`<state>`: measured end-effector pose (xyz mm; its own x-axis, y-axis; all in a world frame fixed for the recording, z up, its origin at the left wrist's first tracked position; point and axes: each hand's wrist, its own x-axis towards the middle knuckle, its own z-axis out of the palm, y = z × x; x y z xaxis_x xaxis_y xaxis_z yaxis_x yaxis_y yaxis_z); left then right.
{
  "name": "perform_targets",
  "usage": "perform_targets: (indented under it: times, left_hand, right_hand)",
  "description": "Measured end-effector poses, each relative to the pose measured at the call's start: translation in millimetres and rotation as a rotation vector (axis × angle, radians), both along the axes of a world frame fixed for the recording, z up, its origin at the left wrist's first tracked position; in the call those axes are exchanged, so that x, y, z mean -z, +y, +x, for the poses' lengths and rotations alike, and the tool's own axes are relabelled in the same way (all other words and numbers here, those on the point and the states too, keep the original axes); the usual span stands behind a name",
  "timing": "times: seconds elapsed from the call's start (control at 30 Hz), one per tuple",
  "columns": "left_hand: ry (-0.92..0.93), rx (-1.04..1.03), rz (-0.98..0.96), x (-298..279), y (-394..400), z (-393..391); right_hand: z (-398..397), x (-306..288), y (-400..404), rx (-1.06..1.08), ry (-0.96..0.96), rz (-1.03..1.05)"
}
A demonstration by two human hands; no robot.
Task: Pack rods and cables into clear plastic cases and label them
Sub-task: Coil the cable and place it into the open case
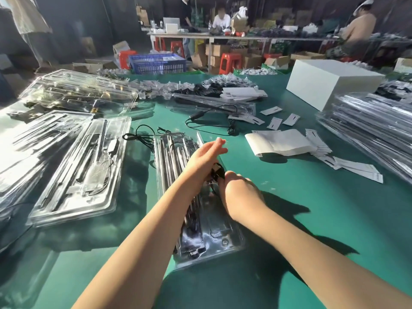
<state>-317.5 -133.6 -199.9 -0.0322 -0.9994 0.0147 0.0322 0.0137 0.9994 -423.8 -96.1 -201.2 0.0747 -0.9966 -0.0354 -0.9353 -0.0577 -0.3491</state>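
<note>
Both hands over the case on the surface: left hand open-fingered, right hand pinching a black cable.

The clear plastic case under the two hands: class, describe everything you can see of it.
The clear plastic case lies flat on the green table, long side running away from the camera. It is glossy, transparent and moulded into lengthwise channels holding rods. Both forearms cross above it; the left hand and right hand handle a black cable part over it.
</note>
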Motion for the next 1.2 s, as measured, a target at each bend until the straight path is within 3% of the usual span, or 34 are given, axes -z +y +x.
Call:
perform_targets:
  times: [0.07,0.1,0.13,0.17,0.23,0.33,0.4,0.53,0.73,0.93,1.1,1.2]
  left_hand:
    - [0.237,-0.020,0.143,-8,-1,6]
    - [0.214,-0.081,0.127,-12,2,10]
    - [0.028,-0.147,0.076,-17,9,13]
    - [-0.276,-0.189,0.003,-21,21,15]
    - [-0.819,-0.121,-0.149,-24,55,15]
    - [-1.263,0.171,-0.282,-16,114,12]
    - [-1.395,0.238,-0.290,-15,134,10]
    - [-1.435,0.280,-0.343,-16,133,5]
    - [-1.696,0.361,-0.339,5,125,-2]
    - [-1.570,0.361,-0.355,14,89,29]
    - [-1.324,0.307,-0.406,9,69,37]
    - [-1.340,0.278,-0.422,11,65,35]
  right_hand:
    - [2,1,0,0.003,0.087,0.068]
    - [1,4,0,-0.039,0.120,0.069]
    - [-1,6,0,-0.083,0.121,0.033]
    - [-3,7,0,-0.113,0.100,-0.007]
    - [-4,7,2,-0.140,0.043,-0.033]
    - [-2,4,-1,-0.122,-0.017,-0.025]
    - [-4,6,-2,-0.085,-0.017,-0.082]
    - [-10,8,-10,-0.017,-0.100,-0.038]
    - [-16,0,-20,-0.009,-0.228,0.066]
    - [-17,-9,-37,0.036,-0.229,0.178]
    - [-18,-8,-54,0.144,-0.440,0.281]
    - [-19,-6,-62,0.194,-0.526,0.298]
